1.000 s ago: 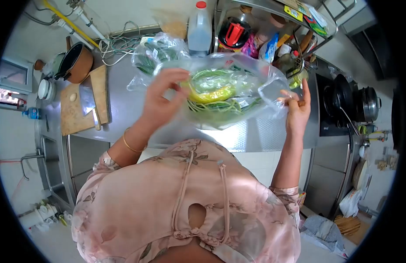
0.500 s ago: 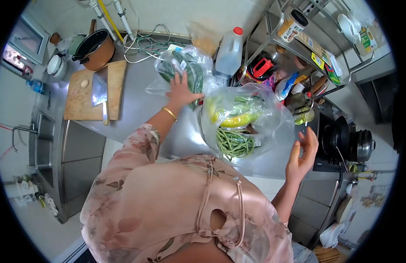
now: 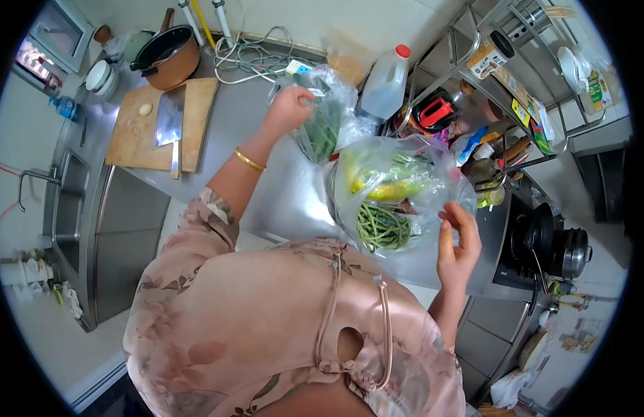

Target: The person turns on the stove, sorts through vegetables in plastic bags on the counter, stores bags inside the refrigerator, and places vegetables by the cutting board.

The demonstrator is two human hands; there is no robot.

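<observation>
My left hand [image 3: 292, 111] is closed, its fingers curled at the left upper edge of a clear plastic bag [image 3: 323, 125] holding dark green vegetables. A gold bangle circles that wrist. Beside this bag stands a larger, wide-mouthed clear plastic bag [image 3: 443, 182]. Inside it I see a bundle of green beans [image 3: 383, 226] and yellow-green long vegetables [image 3: 388, 189], partly veiled by the film. At the right rim of the large bag is my right hand [image 3: 462, 244], thumb and fingers curved but apart. Whether its fingertips touch the film is hard to make out.
A cutting board [image 3: 197, 132] carries a cleaver [image 3: 169, 121] and a small pale round item. Behind it sits a brown pot [image 3: 179, 66]. A red-capped jug [image 3: 386, 82], coiled cables [image 3: 256, 59] and a metal rack [image 3: 468, 87] line the back. A stove with black pans lies right.
My left hand has gone from lying spread over the greens to curled at the bag's edge. My right hand has moved left, closer to the large bag's rim. The view has shifted slightly.
</observation>
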